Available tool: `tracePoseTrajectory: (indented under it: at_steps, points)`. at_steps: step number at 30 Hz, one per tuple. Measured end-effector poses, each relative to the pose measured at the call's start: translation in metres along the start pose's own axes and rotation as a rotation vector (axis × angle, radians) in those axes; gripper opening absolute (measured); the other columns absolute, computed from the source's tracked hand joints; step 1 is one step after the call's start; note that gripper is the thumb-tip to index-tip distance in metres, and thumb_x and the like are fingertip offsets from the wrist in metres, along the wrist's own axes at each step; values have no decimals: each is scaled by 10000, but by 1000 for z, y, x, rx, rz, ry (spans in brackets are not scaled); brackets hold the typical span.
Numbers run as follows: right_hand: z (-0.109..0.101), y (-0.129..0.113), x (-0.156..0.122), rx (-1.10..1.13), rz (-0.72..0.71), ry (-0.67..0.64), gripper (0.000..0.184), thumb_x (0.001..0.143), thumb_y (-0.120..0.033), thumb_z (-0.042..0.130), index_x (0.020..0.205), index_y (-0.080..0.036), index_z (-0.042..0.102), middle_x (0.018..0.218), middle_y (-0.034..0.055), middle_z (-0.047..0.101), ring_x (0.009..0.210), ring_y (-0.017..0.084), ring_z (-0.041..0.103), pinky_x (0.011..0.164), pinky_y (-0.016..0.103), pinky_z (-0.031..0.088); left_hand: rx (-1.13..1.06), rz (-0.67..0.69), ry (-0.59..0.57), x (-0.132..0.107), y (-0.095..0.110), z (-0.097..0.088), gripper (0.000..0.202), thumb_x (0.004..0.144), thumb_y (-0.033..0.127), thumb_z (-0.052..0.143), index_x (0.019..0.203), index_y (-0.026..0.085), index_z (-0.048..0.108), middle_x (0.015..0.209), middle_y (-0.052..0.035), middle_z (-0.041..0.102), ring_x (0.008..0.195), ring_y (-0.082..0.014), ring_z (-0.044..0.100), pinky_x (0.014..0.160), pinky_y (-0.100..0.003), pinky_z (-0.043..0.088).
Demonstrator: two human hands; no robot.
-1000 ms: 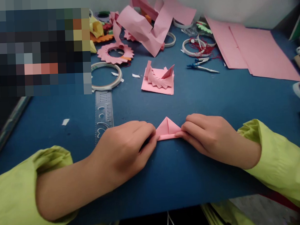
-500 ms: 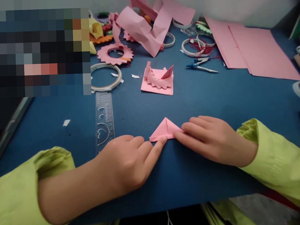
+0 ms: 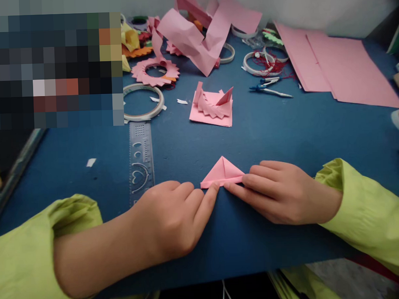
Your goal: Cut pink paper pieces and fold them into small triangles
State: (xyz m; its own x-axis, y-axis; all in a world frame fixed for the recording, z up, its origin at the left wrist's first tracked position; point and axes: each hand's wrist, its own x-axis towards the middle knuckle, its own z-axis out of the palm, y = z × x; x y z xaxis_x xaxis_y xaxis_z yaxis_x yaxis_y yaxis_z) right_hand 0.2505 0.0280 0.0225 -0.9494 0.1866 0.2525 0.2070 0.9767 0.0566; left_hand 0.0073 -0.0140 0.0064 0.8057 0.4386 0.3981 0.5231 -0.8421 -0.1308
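A small triangle of folded pink paper (image 3: pixel 223 169) lies on the blue table, its point facing away from me and a narrow folded strip along its near edge. My left hand (image 3: pixel 174 213) is closed at the triangle's left side, its index finger reaching to the middle of the near edge. At the right corner, the fingers of my right hand (image 3: pixel 279 190) close on the paper, with the index finger along the near edge. Just beyond lies a stack of square pink paper (image 3: pixel 211 118) carrying a partly joined ring of folded pieces (image 3: pixel 214 109).
A clear ruler (image 3: pixel 141 156) and a tape roll (image 3: pixel 160 108) lie left. Toward the back are a pink paper ring (image 3: pixel 138 75), crumpled pink paper (image 3: pixel 195 40), compasses (image 3: pixel 271 91) and red thread (image 3: pixel 273 64). Pink sheets (image 3: pixel 360 69) lie back right.
My right index finger has slid left along the paper's near edge, and the right hand has dropped slightly. The view has shifted a little; the triangle stays in place.
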Motion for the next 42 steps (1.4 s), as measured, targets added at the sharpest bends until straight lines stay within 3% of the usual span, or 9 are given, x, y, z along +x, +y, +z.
tracePoseTrajectory:
  at_steps: [9, 13, 17, 24, 29, 33, 37, 42]
  points:
    - [-2, -5, 0, 31, 54, -9, 238, 893, -146, 459, 1071, -39, 575, 666, 31, 594, 561, 143, 493, 506, 300, 399, 1, 6, 35, -1, -1, -1, 202, 832, 95, 464, 962, 15, 596, 579, -30, 570, 497, -172, 512, 411, -320, 376]
    - [-3, -6, 1, 32, 103, 26, 168, 891, -137, 440, 895, -86, 600, 652, 42, 603, 566, 145, 506, 524, 299, 418, -6, 23, 69, -1, -3, -1, 173, 827, 83, 473, 921, 18, 603, 585, -45, 591, 514, -178, 542, 420, -319, 403]
    - [-5, -5, 1, 2, 133, 48, 223, 881, -146, 447, 701, -135, 579, 592, 45, 582, 546, 150, 498, 524, 301, 426, 19, 16, 75, -2, -3, -1, 165, 850, 104, 460, 873, 44, 612, 586, -50, 597, 527, -178, 550, 432, -319, 416]
    - [-8, -4, -1, -39, 124, 21, 285, 838, -151, 501, 555, -160, 544, 522, 38, 538, 496, 152, 475, 503, 310, 435, 17, -24, 89, 2, -4, -8, 202, 862, 142, 464, 722, 113, 606, 577, -40, 605, 512, -170, 562, 407, -302, 410]
    - [-5, -2, -5, -107, 77, 125, 217, 827, -158, 510, 615, -165, 555, 531, 28, 553, 512, 152, 511, 528, 310, 451, -5, -101, 154, 10, -9, -15, 149, 801, 93, 515, 691, 118, 612, 560, -44, 610, 482, -187, 536, 383, -315, 391]
    - [-2, 0, -8, -107, 83, 220, 111, 837, -159, 497, 832, -113, 598, 560, 28, 579, 509, 144, 513, 510, 301, 431, -11, -115, 137, 13, -12, -11, 154, 823, 115, 533, 927, 53, 629, 742, -100, 654, 699, -248, 599, 553, -366, 493]
    - [2, 2, -5, -41, 229, 196, 145, 857, -136, 481, 952, -104, 587, 620, 27, 596, 552, 139, 515, 520, 281, 423, -92, -25, 57, 13, -13, -4, 194, 871, 119, 491, 1019, 67, 604, 953, -120, 665, 902, -269, 601, 740, -420, 490]
    - [7, 3, -2, 120, 239, 67, 151, 862, -159, 469, 898, -121, 611, 680, 38, 569, 593, 150, 462, 544, 290, 404, -259, -10, 28, 12, -15, -3, 173, 869, 83, 485, 978, 81, 620, 912, -122, 657, 836, -242, 601, 694, -389, 492]
